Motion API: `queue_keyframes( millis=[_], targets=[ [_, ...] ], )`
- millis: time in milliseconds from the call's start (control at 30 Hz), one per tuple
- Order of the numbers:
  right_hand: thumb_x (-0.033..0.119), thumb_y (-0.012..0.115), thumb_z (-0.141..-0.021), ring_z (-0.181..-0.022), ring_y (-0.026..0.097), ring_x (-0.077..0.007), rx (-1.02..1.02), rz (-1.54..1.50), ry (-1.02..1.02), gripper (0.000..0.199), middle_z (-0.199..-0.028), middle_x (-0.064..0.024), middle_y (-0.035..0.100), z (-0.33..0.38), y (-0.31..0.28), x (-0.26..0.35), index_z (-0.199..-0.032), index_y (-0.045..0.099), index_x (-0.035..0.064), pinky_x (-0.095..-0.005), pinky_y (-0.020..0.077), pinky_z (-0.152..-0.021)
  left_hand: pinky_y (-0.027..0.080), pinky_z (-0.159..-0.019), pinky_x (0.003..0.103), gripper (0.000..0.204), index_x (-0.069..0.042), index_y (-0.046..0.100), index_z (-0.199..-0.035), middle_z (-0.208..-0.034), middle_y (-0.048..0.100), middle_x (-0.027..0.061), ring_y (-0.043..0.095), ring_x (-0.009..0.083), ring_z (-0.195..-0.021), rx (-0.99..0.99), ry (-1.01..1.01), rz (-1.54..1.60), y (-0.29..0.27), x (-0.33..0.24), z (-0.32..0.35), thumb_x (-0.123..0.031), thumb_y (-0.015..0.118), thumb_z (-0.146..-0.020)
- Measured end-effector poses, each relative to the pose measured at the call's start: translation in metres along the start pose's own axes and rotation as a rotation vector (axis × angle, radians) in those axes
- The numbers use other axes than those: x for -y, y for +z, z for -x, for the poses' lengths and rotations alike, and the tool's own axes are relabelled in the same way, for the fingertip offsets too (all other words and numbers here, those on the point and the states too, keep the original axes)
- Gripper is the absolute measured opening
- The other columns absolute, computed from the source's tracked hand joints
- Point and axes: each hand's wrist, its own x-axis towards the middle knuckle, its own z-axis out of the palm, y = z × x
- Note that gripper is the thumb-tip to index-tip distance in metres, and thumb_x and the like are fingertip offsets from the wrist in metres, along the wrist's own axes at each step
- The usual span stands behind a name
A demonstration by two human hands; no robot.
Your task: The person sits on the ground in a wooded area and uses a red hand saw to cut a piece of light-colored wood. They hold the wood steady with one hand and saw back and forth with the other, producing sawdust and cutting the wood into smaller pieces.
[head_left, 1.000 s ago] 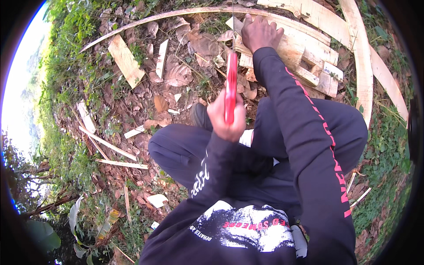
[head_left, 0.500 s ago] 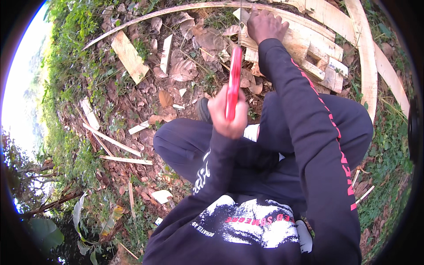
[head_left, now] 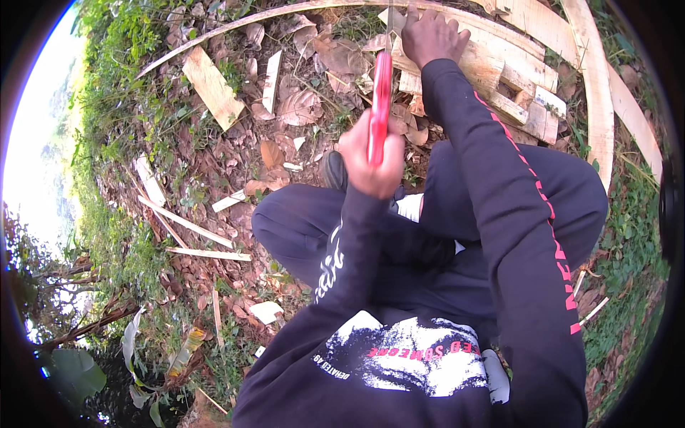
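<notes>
My left hand (head_left: pixel 372 155) is closed around the red handle (head_left: pixel 381 93) of a hand saw. Its thin blade (head_left: pixel 389 27) runs away from me past the top edge, beside the near end of some pale wood; whether the teeth touch it I cannot tell. My right hand (head_left: pixel 432 36) lies on the pale wood pieces (head_left: pixel 481 65) just right of the blade, knuckles up and fingers bent over a piece. What its fingertips grip is partly hidden. A long thin wooden strip (head_left: pixel 285 16) curves across the top, passing by the blade and right hand.
Long planks (head_left: pixel 594 93) lie at the far right. A flat board (head_left: pixel 212 87), a smaller offcut (head_left: pixel 271 80) and several thin sticks (head_left: pixel 187 222) are scattered over dry leaves at left. My bent legs (head_left: pixel 296 221) are below the hands. Green plants (head_left: pixel 107 150) border the left side.
My left hand and the saw have moved a little away from me, toward the wood. The right hand stays on the wood pieces; the whole view has shifted slightly.
</notes>
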Motion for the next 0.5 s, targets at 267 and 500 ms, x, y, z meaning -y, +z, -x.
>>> queue_keyframes(
  millis=[267, 500],
  targets=[
    [0.048, 0.027, -0.103, -0.121, 0.058, -0.0302, 0.126, 0.032, 0.074, 0.062, -0.121, -0.0121, 0.069, -0.02, -0.007, -0.003, -0.118, 0.069, 0.0059, -0.0535, 0.031, -0.105, 0.043, -0.049, 0.03, 0.009, 0.004, 0.061, -0.083, -0.057, 0.055, 0.0103, 0.055, 0.0173, -0.046, -0.101, -0.128, -0.271, -0.014, -0.011, 0.058, 0.0, 0.054, -0.078],
    [0.05, 0.026, -0.104, -0.12, 0.057, -0.031, 0.026, -0.002, -0.002, 0.063, -0.12, -0.0122, 0.069, -0.002, -0.004, 0.003, -0.122, 0.067, 0.0063, -0.0542, 0.0288, -0.106, 0.041, -0.049, 0.029, 0.008, 0.002, 0.062, -0.079, -0.056, 0.054, 0.008, 0.052, 0.0146, -0.047, -0.026, -0.011, -0.019, -0.005, -0.004, 0.008, 0.0, 0.054, -0.077]
  ],
)
